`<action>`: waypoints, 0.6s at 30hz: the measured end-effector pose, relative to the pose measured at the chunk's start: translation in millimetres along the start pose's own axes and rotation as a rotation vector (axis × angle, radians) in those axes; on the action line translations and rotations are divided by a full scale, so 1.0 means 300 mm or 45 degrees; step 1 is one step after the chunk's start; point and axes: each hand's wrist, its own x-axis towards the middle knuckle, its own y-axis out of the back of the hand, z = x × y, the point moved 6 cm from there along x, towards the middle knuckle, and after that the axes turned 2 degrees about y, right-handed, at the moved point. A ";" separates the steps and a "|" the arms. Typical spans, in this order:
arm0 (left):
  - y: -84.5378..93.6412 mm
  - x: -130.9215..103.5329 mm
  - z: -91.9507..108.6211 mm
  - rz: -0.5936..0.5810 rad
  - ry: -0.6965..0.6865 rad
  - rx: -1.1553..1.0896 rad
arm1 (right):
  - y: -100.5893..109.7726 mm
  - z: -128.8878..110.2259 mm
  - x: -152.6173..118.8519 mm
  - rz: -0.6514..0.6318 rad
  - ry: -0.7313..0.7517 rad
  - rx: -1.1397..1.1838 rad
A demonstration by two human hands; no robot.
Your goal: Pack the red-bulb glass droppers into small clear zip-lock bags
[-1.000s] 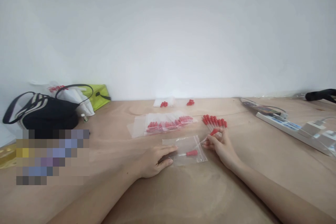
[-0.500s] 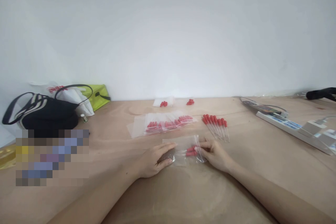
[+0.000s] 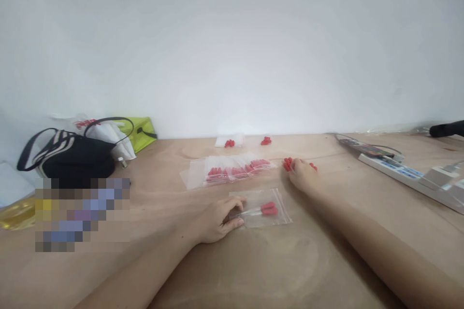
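A clear zip bag [image 3: 253, 222] lies in front of me with two glass droppers [image 3: 268, 208] in it, their red bulbs toward its zip end on the right. My left hand [image 3: 221, 219] holds the bag's left end, thumb and fingers curved over it. Farther off to the right, my right hand [image 3: 302, 174] reaches over a row of loose red-bulbed droppers [image 3: 288, 163], its fingers closed at the bulbs. The hand hides most of that row, glass stems included.
Several filled zip bags [image 3: 232, 173] overlap behind the front bag. Two small groups of red bulbs [image 3: 229, 143] lie near the wall. A black bag [image 3: 72, 159] and a lime-green bag [image 3: 143, 133] stand left. At right is a power strip [image 3: 398, 174] with plugs and a phone [image 3: 371, 149].
My right hand has let go of the bag's zip end and moved away to the right, onto the loose droppers. My left hand stays at the bag's left end.
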 end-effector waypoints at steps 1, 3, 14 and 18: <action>-0.001 0.000 -0.003 0.003 0.004 0.003 | -0.003 -0.005 0.014 -0.038 -0.041 -0.035; -0.003 -0.001 -0.006 0.006 0.002 0.002 | -0.007 -0.019 0.033 -0.085 -0.087 -0.063; 0.001 -0.008 0.006 -0.026 -0.025 0.013 | 0.019 -0.030 0.024 -0.100 -0.066 0.010; 0.000 -0.005 -0.004 -0.021 0.028 0.013 | 0.046 0.014 -0.025 0.040 0.094 0.087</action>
